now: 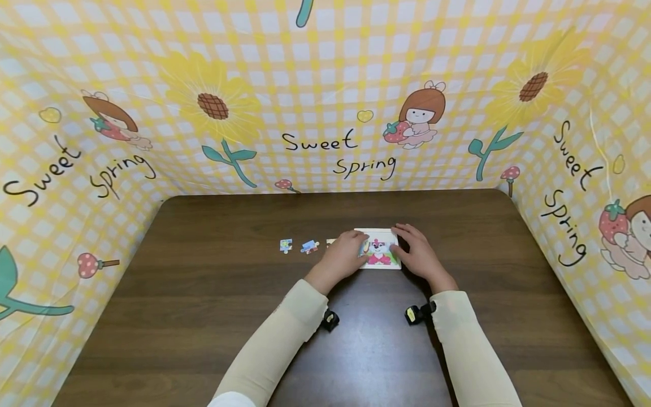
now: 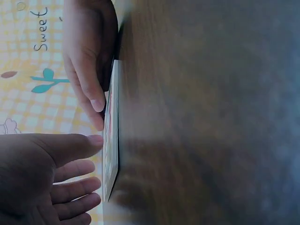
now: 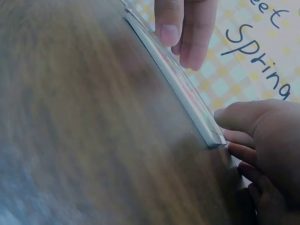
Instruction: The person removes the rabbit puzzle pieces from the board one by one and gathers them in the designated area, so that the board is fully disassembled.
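A small white-framed jigsaw puzzle (image 1: 378, 261) with a pink cartoon animal lies on the table. My left hand (image 1: 339, 257) rests at its left side, thumb and fingertips over the picture. At the right side is my right hand (image 1: 421, 253), its thumb reaching over the picture and a fingertip by the far right corner. The left wrist view shows the frame (image 2: 115, 140) nearly edge-on, with fairly straight fingers of the left hand (image 2: 51, 176) beside it. In the right wrist view, the right hand's thumb (image 3: 234, 114) lies over the frame's edge.
Two loose puzzle pieces, one (image 1: 286, 245) farther left and one (image 1: 309, 246) nearer, lie left of the frame. Another piece (image 1: 330, 242) is partly hidden behind the left hand. A yellow checked cloth (image 1: 315, 107) surrounds the brown table (image 1: 229, 294) at the back and sides.
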A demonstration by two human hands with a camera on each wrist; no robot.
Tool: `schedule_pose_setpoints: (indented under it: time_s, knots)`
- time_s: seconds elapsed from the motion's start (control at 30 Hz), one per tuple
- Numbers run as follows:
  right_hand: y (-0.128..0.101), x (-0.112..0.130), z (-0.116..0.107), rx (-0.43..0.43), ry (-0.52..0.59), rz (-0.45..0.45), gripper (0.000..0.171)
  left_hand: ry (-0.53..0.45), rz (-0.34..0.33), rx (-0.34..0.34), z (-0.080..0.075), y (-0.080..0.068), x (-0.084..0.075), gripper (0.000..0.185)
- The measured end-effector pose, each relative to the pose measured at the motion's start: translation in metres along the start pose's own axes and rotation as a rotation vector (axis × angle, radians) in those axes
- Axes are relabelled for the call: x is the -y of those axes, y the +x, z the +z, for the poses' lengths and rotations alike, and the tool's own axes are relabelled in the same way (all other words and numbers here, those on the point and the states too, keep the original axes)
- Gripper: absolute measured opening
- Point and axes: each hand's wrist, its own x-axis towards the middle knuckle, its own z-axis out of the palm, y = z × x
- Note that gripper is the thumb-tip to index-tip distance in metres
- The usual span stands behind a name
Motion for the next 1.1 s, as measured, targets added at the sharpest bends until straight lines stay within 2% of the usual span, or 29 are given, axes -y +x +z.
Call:
schedule_pose_setpoints:
  time_s: [0.17, 0.43, 0.77, 1.1]
  knots:
    - [-0.0013, 0.0019, -0.0003, -0.002, 0.006, -0.005, 0.057, 0.032, 0.005, 0.004, 0.0014, 0.0018, -0.0009, 0.050]
    - [0.0005, 0.0048, 0.0026, 0.008, -0.011, 0.015, 0.063, 0.059, -0.007, -0.024, 0.0007, 0.0011, -0.0001, 0.036]
    - [0.0014, 0.0080, 0.0078, -0.013, -0.035, 0.028, 0.065, 0.013, -0.021, -0.043, 0.0032, -0.0018, 0.0011, 0.033]
    - [0.0011, 0.0077, 0.0072, -0.039, -0.033, 0.028, 0.063, 0.009, -0.032, -0.046, 0.0044, -0.0010, -0.0026, 0.032]
